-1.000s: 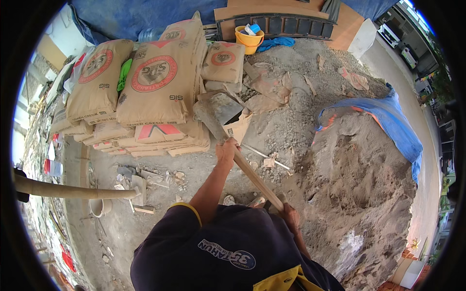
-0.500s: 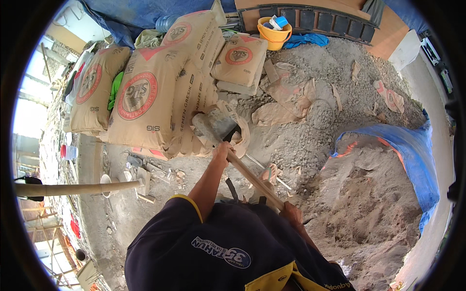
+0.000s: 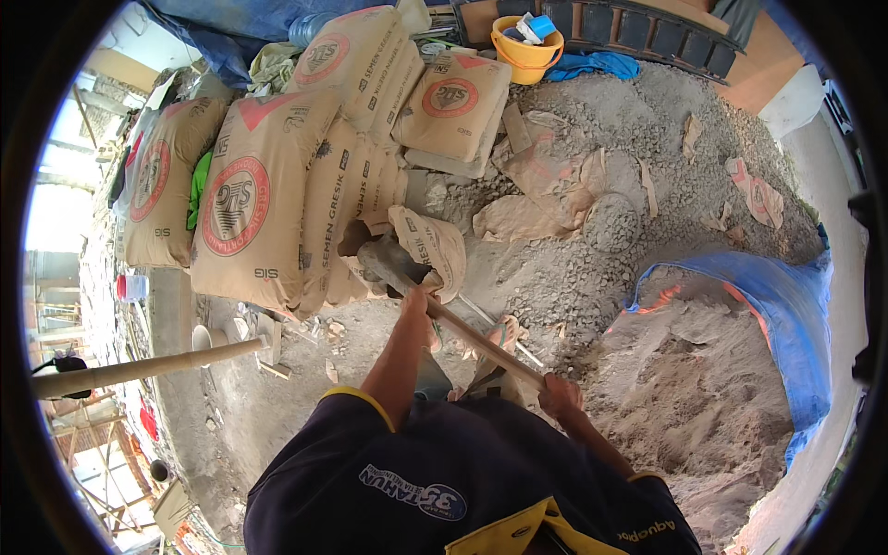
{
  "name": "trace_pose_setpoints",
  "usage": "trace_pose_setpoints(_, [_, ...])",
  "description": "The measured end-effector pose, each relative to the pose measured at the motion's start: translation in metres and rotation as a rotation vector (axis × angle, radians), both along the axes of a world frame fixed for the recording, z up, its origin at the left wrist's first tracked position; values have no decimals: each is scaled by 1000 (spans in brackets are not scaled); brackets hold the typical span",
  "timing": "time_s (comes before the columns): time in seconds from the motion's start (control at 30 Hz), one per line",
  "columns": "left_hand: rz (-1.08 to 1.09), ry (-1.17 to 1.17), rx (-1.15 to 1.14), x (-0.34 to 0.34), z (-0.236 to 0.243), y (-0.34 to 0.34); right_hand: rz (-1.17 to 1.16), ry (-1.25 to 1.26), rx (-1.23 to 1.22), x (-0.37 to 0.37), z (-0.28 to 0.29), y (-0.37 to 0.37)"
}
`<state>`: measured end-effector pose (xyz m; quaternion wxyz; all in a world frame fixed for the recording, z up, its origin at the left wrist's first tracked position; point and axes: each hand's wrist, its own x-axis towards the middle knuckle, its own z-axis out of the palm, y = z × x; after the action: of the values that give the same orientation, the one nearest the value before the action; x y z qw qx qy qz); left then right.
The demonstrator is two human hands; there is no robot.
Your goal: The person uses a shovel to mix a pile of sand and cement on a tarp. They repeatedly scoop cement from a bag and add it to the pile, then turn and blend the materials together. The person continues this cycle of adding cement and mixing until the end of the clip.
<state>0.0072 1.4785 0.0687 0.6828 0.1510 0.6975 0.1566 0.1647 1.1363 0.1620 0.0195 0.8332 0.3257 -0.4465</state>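
My left hand [image 3: 419,305] is closed around the shaft of a shovel [image 3: 486,347], close to its blade. Farther back, toward the shaft's end, my right hand [image 3: 561,398] grips it too. The grey metal blade [image 3: 388,263] is tilted at the mouth of an opened brown paper sack [image 3: 437,248], beside the stacked full sacks. Part of the blade and the sack's inside are hidden, so I cannot tell how much it carries.
Full cement sacks [image 3: 236,208] are piled at the left. A sand heap [image 3: 703,398] lies right, edged by a blue tarp [image 3: 805,314]. Gravel [image 3: 671,176] and torn paper [image 3: 555,185] cover the far ground. A yellow bucket [image 3: 527,55] stands behind; a pole [image 3: 157,367] juts in left.
The shovel blade has turned and dropped slightly nearer at the sack's mouth, and the sack's side flap shows more. Both hands keep their hold; my right hand is slightly higher in view.
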Motion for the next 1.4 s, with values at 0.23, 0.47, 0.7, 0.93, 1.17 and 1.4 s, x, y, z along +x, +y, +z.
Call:
trace_pose_setpoints(0.23, [-46,183,-110,11,-54,32,150,-132,21,25,-15,53])
trace_pose_setpoints(0.47, [141,306,51,23,-82,47,208,-146,78,23,-58,132])
trace_pose_setpoints(0.7, [-338,722,208,52,-105,12,47,-32,-16,-11,-34,170])
trace_pose_setpoints(0.93, [-674,714,333,29,-94,24,-209,118,27,-72,1,169])
trace_pose_setpoints(1.17, [-742,564,173,34,-93,20,-190,102,-108,-94,4,174])
trace_pose_setpoints(1.4, [-1022,531,269,32,-111,28,-186,114,-176,-106,0,183])
